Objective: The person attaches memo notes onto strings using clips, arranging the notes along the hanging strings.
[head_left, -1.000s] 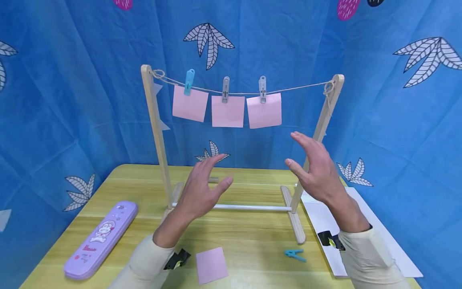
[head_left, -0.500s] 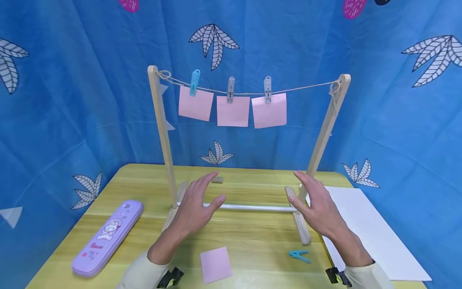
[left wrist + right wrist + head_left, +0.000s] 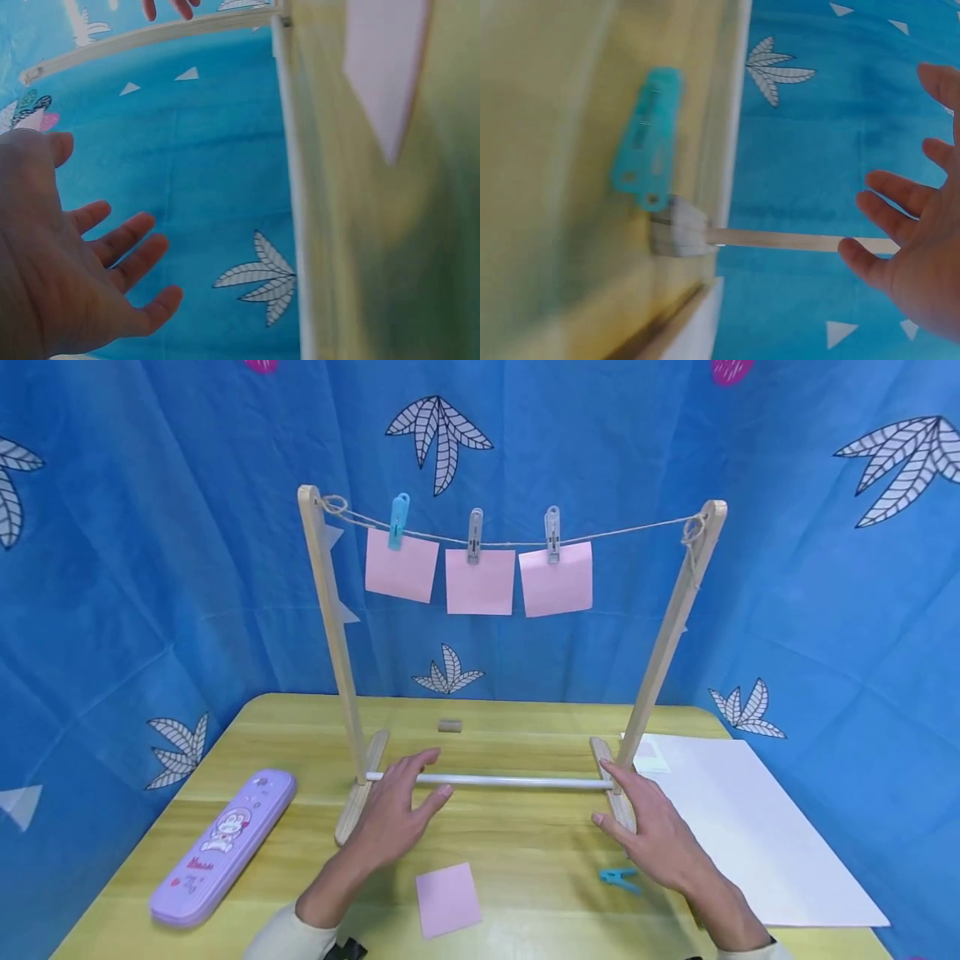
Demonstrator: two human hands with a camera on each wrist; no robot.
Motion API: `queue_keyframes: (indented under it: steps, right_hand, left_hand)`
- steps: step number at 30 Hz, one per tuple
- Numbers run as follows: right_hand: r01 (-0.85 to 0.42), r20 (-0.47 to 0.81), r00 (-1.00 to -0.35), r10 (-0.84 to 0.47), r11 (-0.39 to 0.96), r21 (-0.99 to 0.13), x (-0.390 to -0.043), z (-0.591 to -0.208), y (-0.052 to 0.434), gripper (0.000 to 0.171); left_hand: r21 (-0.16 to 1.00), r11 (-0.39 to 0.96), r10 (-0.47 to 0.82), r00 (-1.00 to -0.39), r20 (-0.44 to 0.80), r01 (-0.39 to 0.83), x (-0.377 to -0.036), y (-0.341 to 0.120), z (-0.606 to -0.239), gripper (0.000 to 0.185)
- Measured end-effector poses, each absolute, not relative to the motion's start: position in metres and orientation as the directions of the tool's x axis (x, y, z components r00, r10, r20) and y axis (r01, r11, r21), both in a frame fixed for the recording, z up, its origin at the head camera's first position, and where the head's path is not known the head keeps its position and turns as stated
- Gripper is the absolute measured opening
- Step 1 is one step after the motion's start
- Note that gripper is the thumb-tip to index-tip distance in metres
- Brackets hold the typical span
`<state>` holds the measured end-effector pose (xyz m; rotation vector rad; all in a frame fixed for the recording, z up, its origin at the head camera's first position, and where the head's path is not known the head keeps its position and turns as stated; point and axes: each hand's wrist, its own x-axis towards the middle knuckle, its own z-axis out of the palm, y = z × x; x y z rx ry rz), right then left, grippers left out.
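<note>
Hands point(image 3: 525, 827) hover empty above flat pink note point(image 3: 447, 899).

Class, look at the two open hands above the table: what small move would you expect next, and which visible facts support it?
Probably the right hand drops to pinch the loose turquoise plastic clothespin just beside it, while the left hand reaches the loose pink square paper note. Both hands are open and hold nothing. Three pink notes already hang on the twine line, with bare line to their right.
</note>
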<state>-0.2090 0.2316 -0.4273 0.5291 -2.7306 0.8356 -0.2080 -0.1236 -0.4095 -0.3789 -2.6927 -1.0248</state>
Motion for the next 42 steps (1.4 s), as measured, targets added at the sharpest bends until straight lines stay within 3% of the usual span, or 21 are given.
queue_keyframes:
  steps: [12,21,29,35,42]
  right_hand:
    - [-0.386,0.242,-0.921,-0.305,0.792,-0.473,-0.191,-0.449,0.24,0.064]
    - [-0.309,0.101,-0.948,-0.301,0.807,-0.504,-0.182,-0.459,0.248,0.06]
    - [-0.395,0.206,-0.918,-0.338,0.823,-0.409,-0.177,-0.465,0.251,0.052]
    - [-0.418,0.203,-0.908,-0.367,0.829,-0.372,-0.175,-0.466,0.255,0.044]
    - [-0.424,0.151,-0.906,-0.396,0.845,-0.327,-0.173,-0.471,0.262,0.041]
  left_hand:
    - [0.621,0.751,0.174,-0.974,0.144,0.226,-0.201,-0.126,-0.432,0.055]
    - [0.585,0.773,0.31,-0.951,-0.012,0.245,-0.192,-0.132,-0.447,0.056]
    - [0.56,0.779,0.378,-0.924,-0.058,0.283,-0.183,-0.134,-0.453,0.054]
    - [0.497,0.811,0.396,-0.915,-0.077,0.309,-0.179,-0.134,-0.457,0.053]
    - [0.411,0.843,0.414,-0.906,-0.084,0.347,-0.173,-0.13,-0.456,0.064]
